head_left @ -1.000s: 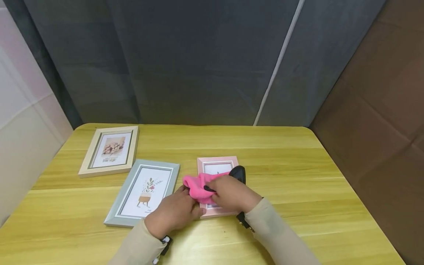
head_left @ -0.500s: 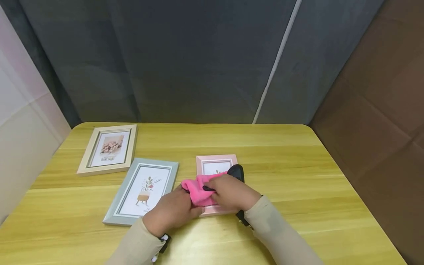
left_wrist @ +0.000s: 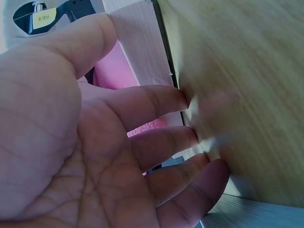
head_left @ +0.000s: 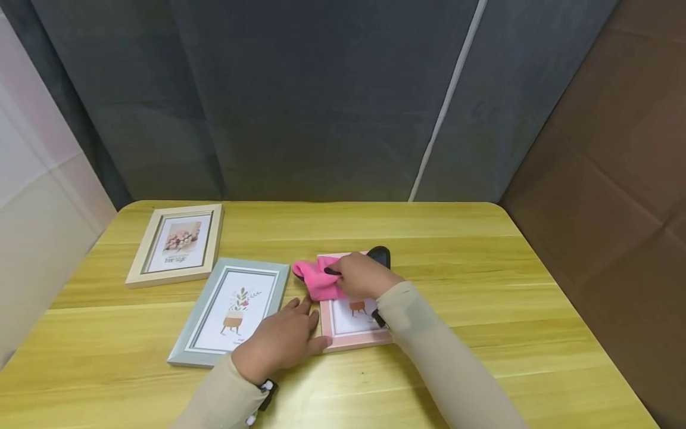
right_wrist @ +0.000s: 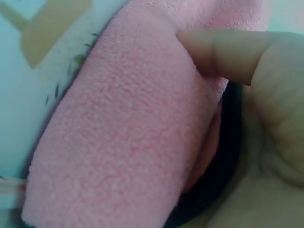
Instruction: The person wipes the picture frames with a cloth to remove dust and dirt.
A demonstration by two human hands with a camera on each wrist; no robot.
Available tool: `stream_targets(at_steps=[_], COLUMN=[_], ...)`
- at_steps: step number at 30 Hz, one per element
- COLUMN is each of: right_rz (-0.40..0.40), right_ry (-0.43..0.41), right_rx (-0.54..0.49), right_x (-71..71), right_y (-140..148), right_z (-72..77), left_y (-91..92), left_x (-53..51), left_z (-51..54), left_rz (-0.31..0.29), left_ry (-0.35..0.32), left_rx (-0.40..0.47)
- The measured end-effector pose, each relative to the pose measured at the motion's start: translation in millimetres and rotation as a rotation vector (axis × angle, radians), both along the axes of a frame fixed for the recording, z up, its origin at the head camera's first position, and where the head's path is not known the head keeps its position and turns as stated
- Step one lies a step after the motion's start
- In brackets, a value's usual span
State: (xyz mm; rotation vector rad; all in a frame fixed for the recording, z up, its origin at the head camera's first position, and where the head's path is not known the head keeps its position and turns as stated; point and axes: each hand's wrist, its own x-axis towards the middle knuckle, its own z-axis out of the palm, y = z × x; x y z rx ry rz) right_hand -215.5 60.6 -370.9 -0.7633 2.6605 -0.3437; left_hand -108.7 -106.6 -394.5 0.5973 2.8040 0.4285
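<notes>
A pink picture frame [head_left: 356, 341] lies flat on the table, its print partly covered. My right hand [head_left: 363, 275] presses a bunched pink cloth [head_left: 317, 281] onto its upper part. In the right wrist view, the thumb pinches the fluffy cloth [right_wrist: 114, 114] over the glass. My left hand [head_left: 284, 335] rests with spread fingers between the pink frame and a grey-blue picture frame [head_left: 190, 339]. Its thumb touches the pink frame's lower left corner, while the left wrist view has the other fingertips on the wood beside the frame's edge [left_wrist: 142, 42].
A cream picture frame [head_left: 140, 265] lies at the back left, close behind the grey-blue one. The wooden table [head_left: 482, 298] ends at a dark curtain [head_left: 321, 101]. A white cloth wall stands at the left and a brown one [head_left: 605, 179] at the right.
My right hand has slid the cloth away from me, up the pink frame, uncovering its lower print. The left hand stays at the frame's corner; the cloth has come off its fingers.
</notes>
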Motion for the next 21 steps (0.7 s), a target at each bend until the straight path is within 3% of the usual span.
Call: stream_targets(at_steps=[4, 9, 14, 21], right_rz=[0.012, 0.050, 0.134, 0.257], right_ry=[-0.016, 0.008, 0.098, 0.104], right_rx=[-0.007, -0.013, -0.033, -0.109], right_x=[1.4, 13.8, 33.4, 54.2], right_y=[2, 8, 14, 29], right_z=[0.3, -5.6, -8.4, -8.8], left_y=[0.6, 0.4, -1.0, 0.5], left_x=[0.6, 1.2, 2.5, 3.5], left_z=[0.3, -0.6, -0.7, -4.6], left_rz=[0.003, -0.006, 0.015, 0.040], left_ry=[-0.002, 0.018, 0.042, 0.074], left_rx=[0.004, 0.025, 0.083, 0.146])
